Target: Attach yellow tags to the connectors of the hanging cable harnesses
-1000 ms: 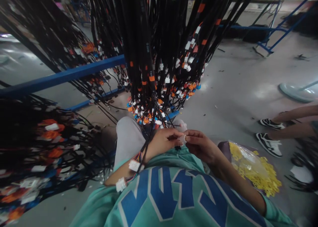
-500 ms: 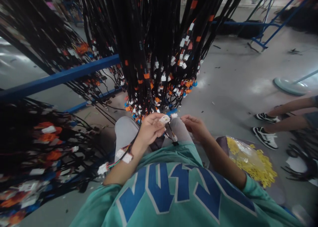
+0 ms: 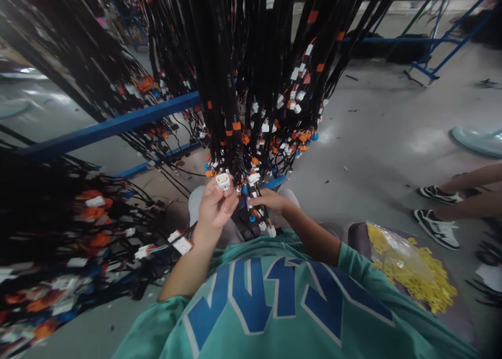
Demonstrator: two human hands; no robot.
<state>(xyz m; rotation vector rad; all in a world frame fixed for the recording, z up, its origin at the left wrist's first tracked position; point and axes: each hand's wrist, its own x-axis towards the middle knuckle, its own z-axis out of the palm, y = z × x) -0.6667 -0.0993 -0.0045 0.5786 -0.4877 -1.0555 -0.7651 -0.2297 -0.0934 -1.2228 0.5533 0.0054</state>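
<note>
Between the thumb and fingers of my left hand (image 3: 216, 206) is a white connector (image 3: 223, 181), its open face turned up. My right hand (image 3: 270, 200) is closed around thin dark wires beside a small white connector (image 3: 254, 179), low in front of the hanging bundle. Another white connector (image 3: 271, 231) dangles below my right fingers. Across my left wrist lies a cable with a white connector block (image 3: 180, 242). Thick black cable harnesses (image 3: 219, 76) hang just beyond both hands, with white, orange and blue connectors at their lower ends.
A blue rail (image 3: 110, 127) crosses at the left, above more harnesses (image 3: 94, 207). To the right, a bag of yellow clips (image 3: 423, 280) rests on a dark seat (image 3: 358, 238). A person's shoes (image 3: 437, 228) stand at the far right, near a round base (image 3: 476, 141).
My left hand has moved left and up with the white connector. My right hand has moved left to the wires and closed on them. The view has shifted slightly.
</note>
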